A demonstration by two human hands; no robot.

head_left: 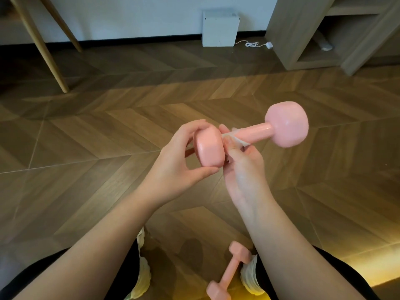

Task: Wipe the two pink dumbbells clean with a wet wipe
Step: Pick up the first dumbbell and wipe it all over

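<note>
- The left hand [173, 161] holds one pink dumbbell [260, 131] up in the air by its near round end
- Its fingers curl over the top of that end and its thumb pushes up from under it, so the hand is closed tight on the end
- The right hand [244, 169] is just beside the left hand, on the thin middle bar of the same dumbbell
- Its fingers and thumb pinch a white wet wipe [237, 140] around the bar, close up against the end that the left hand holds
- The wipe is bunched small, and only a bit of it peeks out between the fingers
- The far round end of the dumbbell sticks out past the right hand, up and away from it, and nothing touches it
- The second dumbbell [229, 271] lies on the wooden floor [108, 131], well below both hands and under the right arm
- It rests between two pale shoes [251, 278], and no hand touches it
- Far beyond the hands, by the wall, a white box [219, 29] stands with a white cable [252, 44] next to it
- Wooden legs [41, 44] stand far off on the left hand's side, and a wooden shelf [320, 35] stands far off on the right hand's side
</note>
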